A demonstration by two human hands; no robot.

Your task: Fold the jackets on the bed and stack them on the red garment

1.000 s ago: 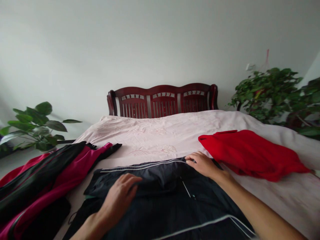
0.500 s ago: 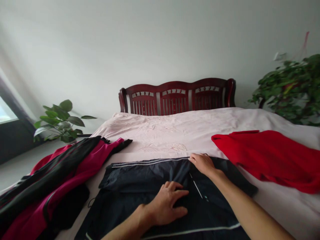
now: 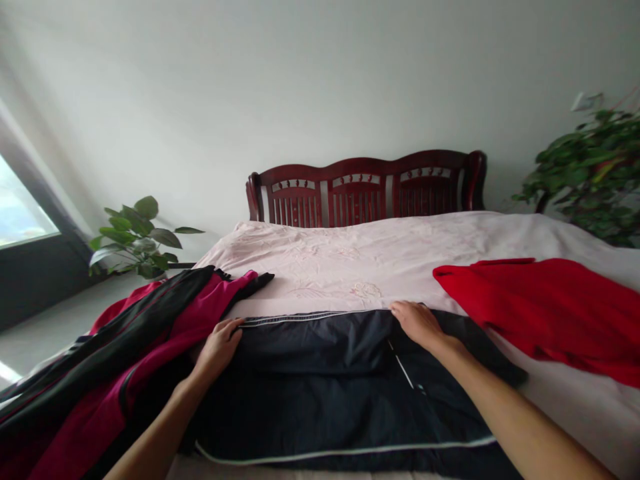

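Observation:
A dark navy garment [image 3: 325,387] with thin white piping lies spread on the pale pink bed [image 3: 350,260] in front of me. My left hand [image 3: 219,347] rests on its far left corner with the fingers curled over the edge. My right hand [image 3: 417,321] presses flat on the far edge near the middle, fingers stretched out. A white drawstring [image 3: 403,370] runs below my right wrist.
A magenta and black jacket [image 3: 115,360] is heaped at the left, touching the navy garment. A red garment [image 3: 550,310] lies at the right. A dark wooden headboard [image 3: 365,190] stands at the far end. Potted plants stand at the left [image 3: 140,237] and right [image 3: 595,170].
My left hand has slid from the middle of the navy garment out to its far left corner. My right hand has stayed on the far edge. The view has shifted a little to the left.

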